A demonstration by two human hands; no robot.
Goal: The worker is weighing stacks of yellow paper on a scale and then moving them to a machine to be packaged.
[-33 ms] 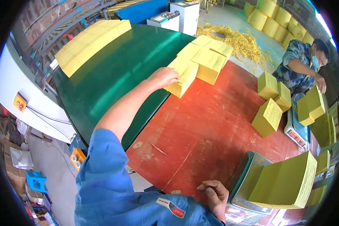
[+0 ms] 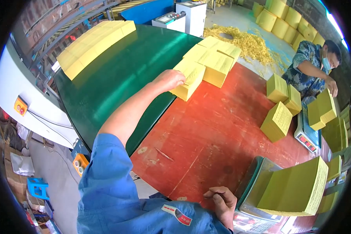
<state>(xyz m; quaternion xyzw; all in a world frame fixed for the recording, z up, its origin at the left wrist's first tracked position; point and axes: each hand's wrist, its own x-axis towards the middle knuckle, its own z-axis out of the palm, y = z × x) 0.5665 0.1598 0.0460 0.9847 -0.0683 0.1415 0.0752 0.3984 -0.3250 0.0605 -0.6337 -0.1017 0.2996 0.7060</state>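
My left hand (image 2: 170, 80) reaches across the green conveyor belt (image 2: 117, 78) to the nearest of several yellow paper stacks. Its fingers are curled against the left side of that stack of yellow paper (image 2: 193, 74), which straddles the edge between belt and red table; the fingertips are partly hidden. My right hand (image 2: 223, 203) rests at the near edge of the red table (image 2: 206, 132), fingers loosely bent and apart, nothing seen in them. Just right of it, a large yellow paper stack (image 2: 290, 189) lies on a scale (image 2: 253, 175).
A row of yellow stacks (image 2: 95, 43) lines the belt's far left. At the right, a co-worker (image 2: 310, 70) handles paper on another scale (image 2: 309, 134), beside loose yellow blocks (image 2: 277, 121). An orange button box (image 2: 80, 164) sits by the belt's near end. Shredded paper (image 2: 245, 43) covers floor beyond.
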